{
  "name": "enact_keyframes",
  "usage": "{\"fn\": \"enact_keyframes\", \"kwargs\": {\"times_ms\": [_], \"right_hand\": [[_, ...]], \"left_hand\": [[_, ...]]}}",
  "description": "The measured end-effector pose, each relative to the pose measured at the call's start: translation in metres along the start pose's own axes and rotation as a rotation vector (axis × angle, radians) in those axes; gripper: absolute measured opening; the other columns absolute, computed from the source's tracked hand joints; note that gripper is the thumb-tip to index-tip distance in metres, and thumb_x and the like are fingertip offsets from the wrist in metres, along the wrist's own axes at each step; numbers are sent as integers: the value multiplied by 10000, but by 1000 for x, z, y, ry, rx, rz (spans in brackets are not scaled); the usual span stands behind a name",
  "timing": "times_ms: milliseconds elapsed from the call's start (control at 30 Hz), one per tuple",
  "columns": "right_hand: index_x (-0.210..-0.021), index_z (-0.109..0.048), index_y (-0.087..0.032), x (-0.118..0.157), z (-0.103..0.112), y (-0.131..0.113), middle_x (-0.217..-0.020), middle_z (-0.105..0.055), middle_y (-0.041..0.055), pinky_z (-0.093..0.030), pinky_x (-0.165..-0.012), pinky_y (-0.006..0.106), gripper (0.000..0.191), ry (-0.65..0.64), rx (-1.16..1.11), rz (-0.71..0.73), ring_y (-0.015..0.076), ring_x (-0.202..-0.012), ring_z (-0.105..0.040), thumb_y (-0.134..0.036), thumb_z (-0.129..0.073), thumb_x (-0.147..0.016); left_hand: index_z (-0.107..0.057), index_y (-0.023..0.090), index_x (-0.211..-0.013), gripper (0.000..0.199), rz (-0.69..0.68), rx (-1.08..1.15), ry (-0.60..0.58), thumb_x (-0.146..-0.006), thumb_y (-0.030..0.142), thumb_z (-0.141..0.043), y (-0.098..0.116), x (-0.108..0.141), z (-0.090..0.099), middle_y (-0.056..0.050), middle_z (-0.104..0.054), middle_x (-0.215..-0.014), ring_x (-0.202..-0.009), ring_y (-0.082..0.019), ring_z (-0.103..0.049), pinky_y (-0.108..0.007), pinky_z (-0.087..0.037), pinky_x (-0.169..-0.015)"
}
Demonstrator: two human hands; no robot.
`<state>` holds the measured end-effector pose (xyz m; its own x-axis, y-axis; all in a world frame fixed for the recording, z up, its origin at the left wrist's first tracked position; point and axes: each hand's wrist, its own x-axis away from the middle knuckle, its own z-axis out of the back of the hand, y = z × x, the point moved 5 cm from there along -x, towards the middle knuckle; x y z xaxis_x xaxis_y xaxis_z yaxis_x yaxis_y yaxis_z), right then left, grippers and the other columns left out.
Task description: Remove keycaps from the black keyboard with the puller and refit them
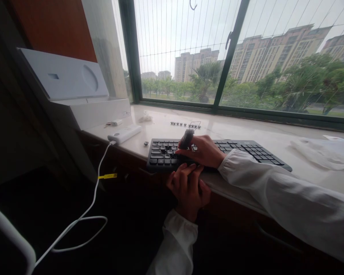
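Observation:
A black keyboard (pixel 252 150) lies along the front of the white sill, with gaps among the keys on its left part. My right hand (pixel 205 149) is closed around a dark keycap puller (pixel 187 139), held over the left half of the keyboard. Thin wire loops stick up from the puller's top; its lower end is hidden by my fingers. My left hand (pixel 189 187) grips the keyboard's front edge just below, fingers bent over it. Behind the keyboard stands a row of small dark keycaps (pixel 178 124). A single keycap (pixel 146 143) sits off the keyboard's left end.
A white power bank (pixel 124 134) with a white cable (pixel 96 191) lies on the left, beside a small white plug (pixel 116 122). An open white box (pixel 100 110) stands behind them. Crumpled plastic wrapping (pixel 318 151) covers part of the right side. A window (pixel 177 57) rises behind the sill.

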<state>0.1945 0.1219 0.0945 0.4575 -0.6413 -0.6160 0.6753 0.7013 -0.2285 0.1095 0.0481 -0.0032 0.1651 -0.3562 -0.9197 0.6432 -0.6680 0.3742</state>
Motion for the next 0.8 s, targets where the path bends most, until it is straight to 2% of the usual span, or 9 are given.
{"fn": "enact_keyframes", "kwargs": {"times_ms": [233, 633, 800], "right_hand": [[-881, -667, -182, -2, 4, 5, -782, -702, 26, -445, -651, 253, 321, 59, 7, -49, 138, -651, -610, -499, -623, -851], [-846, -660, -175, -1, 2, 4, -678, -666, 2, -434, -596, 233, 365, 41, -35, -52, 117, -576, -585, -538, -647, -813], [-863, -676, -175, -2, 1, 5, -750, -699, 23, -449, -630, 246, 383, 19, -63, -69, 128, -616, -604, -551, -663, -795]], "left_hand": [[-690, 261, -1023, 311, 0, -3, -2, -853, 246, -430, 1, 0, 1, -40, -686, -1001, -1069, -221, -583, -417, -241, -1022], [-680, 257, -1050, 312, -11, -12, -22, -867, 252, -427, 0, 0, 1, -41, -685, -1032, -1089, -220, -576, -417, -243, -1017], [-682, 261, -1044, 308, 2, -3, -22, -866, 249, -431, 0, 1, 1, -40, -683, -1025, -1092, -219, -574, -414, -241, -1025]]}}
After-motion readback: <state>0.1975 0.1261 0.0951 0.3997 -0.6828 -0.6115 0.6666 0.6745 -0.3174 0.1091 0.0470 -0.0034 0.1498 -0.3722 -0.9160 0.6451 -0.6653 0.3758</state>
